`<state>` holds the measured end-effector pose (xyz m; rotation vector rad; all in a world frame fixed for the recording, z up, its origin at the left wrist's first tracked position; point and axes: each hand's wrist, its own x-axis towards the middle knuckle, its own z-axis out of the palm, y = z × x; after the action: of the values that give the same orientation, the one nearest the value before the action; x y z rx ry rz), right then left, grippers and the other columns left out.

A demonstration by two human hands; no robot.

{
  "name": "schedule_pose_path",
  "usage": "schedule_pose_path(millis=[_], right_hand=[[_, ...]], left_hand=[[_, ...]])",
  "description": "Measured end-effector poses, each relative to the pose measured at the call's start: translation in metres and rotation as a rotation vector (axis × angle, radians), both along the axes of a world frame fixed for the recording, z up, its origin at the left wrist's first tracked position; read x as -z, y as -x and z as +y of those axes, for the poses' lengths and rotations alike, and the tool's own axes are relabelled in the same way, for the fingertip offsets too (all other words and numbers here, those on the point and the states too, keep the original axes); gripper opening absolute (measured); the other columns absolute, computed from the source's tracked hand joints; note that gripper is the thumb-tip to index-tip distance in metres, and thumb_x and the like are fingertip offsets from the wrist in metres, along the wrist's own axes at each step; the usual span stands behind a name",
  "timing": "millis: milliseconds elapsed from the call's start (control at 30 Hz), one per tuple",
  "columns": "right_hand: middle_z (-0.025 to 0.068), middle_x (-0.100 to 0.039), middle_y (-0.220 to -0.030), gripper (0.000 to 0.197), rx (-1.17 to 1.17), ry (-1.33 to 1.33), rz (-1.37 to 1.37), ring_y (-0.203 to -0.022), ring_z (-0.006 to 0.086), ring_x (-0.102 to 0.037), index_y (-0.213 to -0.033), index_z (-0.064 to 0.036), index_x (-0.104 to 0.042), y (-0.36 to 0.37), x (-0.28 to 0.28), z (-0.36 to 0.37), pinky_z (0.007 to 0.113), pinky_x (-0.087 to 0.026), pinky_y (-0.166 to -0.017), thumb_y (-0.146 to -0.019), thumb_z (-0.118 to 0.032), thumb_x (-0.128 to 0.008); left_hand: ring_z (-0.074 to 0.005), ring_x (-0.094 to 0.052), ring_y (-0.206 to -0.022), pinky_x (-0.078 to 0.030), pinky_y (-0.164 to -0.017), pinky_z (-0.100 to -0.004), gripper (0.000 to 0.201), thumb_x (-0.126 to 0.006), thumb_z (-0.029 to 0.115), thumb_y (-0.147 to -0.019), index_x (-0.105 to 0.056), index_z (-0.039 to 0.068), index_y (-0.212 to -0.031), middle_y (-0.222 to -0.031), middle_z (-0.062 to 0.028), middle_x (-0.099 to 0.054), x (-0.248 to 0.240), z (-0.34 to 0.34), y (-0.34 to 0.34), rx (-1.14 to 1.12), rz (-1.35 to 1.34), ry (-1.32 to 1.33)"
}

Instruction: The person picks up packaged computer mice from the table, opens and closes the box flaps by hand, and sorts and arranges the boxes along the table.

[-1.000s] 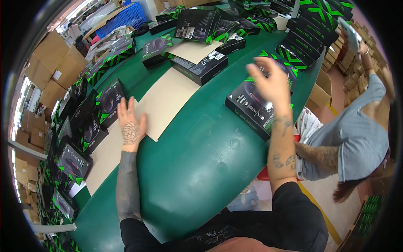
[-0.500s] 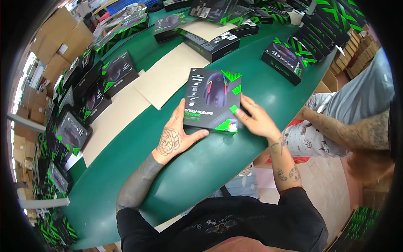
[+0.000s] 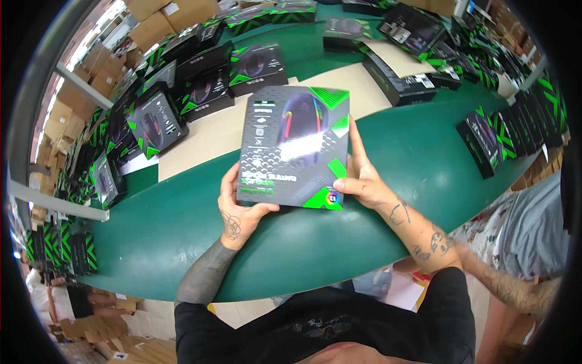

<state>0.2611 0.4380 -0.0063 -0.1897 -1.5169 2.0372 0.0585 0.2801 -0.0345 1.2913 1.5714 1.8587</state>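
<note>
The mouse box [image 3: 291, 151] sits between both hands over the green table [image 3: 418, 158], its underside hidden from me and glare washing out part of the pictured mouse. Its long axis runs away from the person, lettered end nearest. The left hand [image 3: 238, 209] clasps the left near corner, some fingertips out of sight; the right hand [image 3: 367, 185] grips opposite, thumb on top. Beyond the grip, it partly covers cardboard [image 3: 206, 142].

Left hand [image 3: 237, 213], left of centre, gripping, thumb [image 3: 264, 209] rightward; right hand [image 3: 368, 187], right of centre, gripping, thumb [image 3: 349, 185] leftward; forearms [image 3: 206, 271] angled inward.
</note>
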Motion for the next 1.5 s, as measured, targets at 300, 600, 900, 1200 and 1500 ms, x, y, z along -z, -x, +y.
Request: schedule_pose_path(millis=[300,600,900,1200,1500], right_hand=[[0.0154,-0.017,-0.153,0.094,-0.437,0.151,-0.314,-0.140,0.0225,-0.020,-0.147,0.0009,-0.013,-0.025,0.015,0.038,0.032,-0.013,-0.113,-0.071,-0.037,-0.054],[0.0171,-0.028,-0.148,0.101,-0.509,0.402,-0.288,-0.133,0.0274,-0.033,-0.146,-0.0014,-0.018,-0.025,0.015,0.025,0.038,-0.028,-0.109,-0.081,-0.079,-0.027],[0.0134,-0.039,-0.137,0.094,0.073,0.292,0.054,-0.118,0.0257,-0.049,-0.148,-0.0114,-0.010,-0.024,0.037,0.025,0.041,-0.042,-0.096,-0.076,-0.009,-0.071],[0.0199,-0.049,-0.127,0.082,0.234,-0.085,-0.310,-0.109,0.0210,-0.054,-0.144,-0.0012,-0.023,-0.038,0.020,0.057,0.032,-0.050,-0.085,-0.080,-0.012,-0.073],[0.0216,-0.064,-0.107,0.063,1.629,-0.824,-1.229,-0.104,0.0332,-0.060,-0.109,-0.0025,-0.065,-0.196,-0.007,0.202,0.041,-0.047,-0.089,-0.073,-0.055,-0.064]], left_hand=[[-0.0484,-0.015,-0.136,-0.018,-0.109,-0.0557,0.098,-0.081,0.054,-0.057,-0.045,0.004,-0.133,-0.148,-0.0270,-0.018,-0.053,0.022,0.012,0.271,0.879,0.126],[-0.0116,-0.060,-0.090,-0.047,-0.082,-0.0249,0.023,-0.057,0.019,-0.093,-0.065,0.001,-0.103,-0.098,-0.0048,-0.067,0.001,0.058,0.023,0.523,-0.059,0.254],[-0.0092,-0.052,-0.073,-0.047,-0.070,-0.0297,0.041,-0.049,0.039,-0.097,-0.052,0.005,-0.073,-0.076,-0.0004,-0.055,0.032,0.046,0.014,-0.121,-0.421,-0.090],[-0.0244,-0.049,-0.118,-0.036,-0.101,-0.0375,0.068,-0.035,0.059,-0.094,-0.046,0.002,-0.128,-0.128,-0.0105,-0.051,0.062,0.007,0.053,-0.064,0.344,0.996],[-0.0311,-0.041,-0.127,-0.041,-0.097,-0.0455,0.092,-0.060,0.053,-0.080,-0.015,0.012,-0.149,-0.150,-0.0126,-0.024,-0.007,0.048,0.030,0.603,-0.421,0.275]])
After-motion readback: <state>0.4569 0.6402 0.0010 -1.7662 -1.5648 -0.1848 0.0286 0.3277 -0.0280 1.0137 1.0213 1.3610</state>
